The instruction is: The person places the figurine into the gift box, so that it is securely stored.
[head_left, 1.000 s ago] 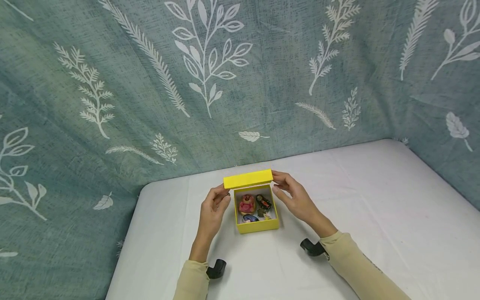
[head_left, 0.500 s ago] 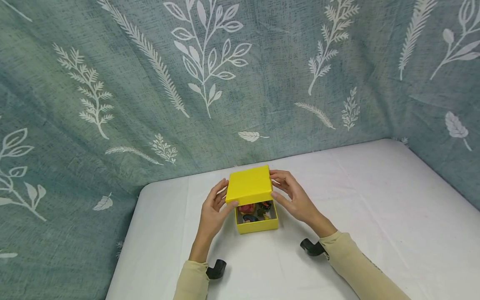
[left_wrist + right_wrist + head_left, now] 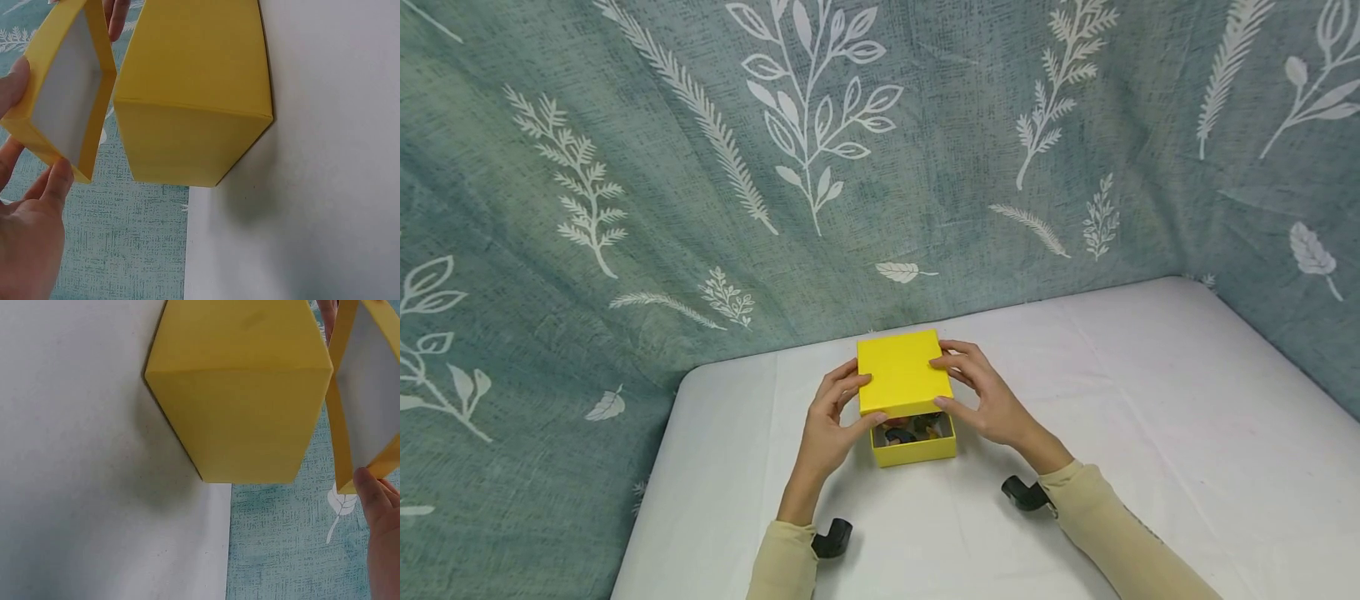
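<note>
A yellow square box lid [image 3: 901, 372] hangs tilted over the matching yellow box [image 3: 914, 454], with a gap between them in both wrist views. My left hand [image 3: 831, 423] holds the lid's left side, thumb at the front corner and a fingertip on top. On the opposite side my right hand [image 3: 991, 404] grips it the same way, thumb at the front right corner. Several small painted figurines [image 3: 898, 436] show inside the box below the lid's front edge; the rest are hidden. The lid's pale inside [image 3: 72, 94] faces the box [image 3: 187, 106] in the left wrist view.
The box stands on a white-covered table [image 3: 1112, 417], toward its far side. Behind the table hangs a green-blue cloth [image 3: 940, 167] with white leaf prints. Black curved pieces [image 3: 833, 538] stick out at both wrists beside the sleeves.
The lid has tipped from nearly upright behind the box to lying flatter over it, covering most of the figurines. Both hands' fingers have shifted onto its top and front corners. The box stays put.
</note>
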Available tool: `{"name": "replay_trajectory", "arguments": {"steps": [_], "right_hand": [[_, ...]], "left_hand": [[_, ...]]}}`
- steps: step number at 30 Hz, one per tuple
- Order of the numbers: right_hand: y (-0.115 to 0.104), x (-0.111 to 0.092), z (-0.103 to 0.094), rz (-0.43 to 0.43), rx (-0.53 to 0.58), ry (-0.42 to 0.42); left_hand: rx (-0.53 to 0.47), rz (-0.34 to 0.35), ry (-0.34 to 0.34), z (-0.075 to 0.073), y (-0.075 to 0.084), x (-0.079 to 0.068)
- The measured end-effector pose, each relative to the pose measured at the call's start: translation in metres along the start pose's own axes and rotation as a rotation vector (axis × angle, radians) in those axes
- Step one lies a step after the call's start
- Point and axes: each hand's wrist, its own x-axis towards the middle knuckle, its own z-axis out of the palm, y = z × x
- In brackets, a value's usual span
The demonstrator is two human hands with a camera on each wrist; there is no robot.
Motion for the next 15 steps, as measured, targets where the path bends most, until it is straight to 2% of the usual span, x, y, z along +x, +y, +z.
{"name": "replay_trajectory", "arguments": {"steps": [8, 15], "right_hand": [[0.028, -0.005, 0.005, 0.027, -0.047, -0.020], [0.031, -0.005, 0.002, 0.021, -0.063, -0.024]], "left_hand": [[0.028, 0.025, -0.019, 0.001, -0.001, -0.003], [0.062, 0.039, -0.016, 0.002, 0.002, -0.001]]}}
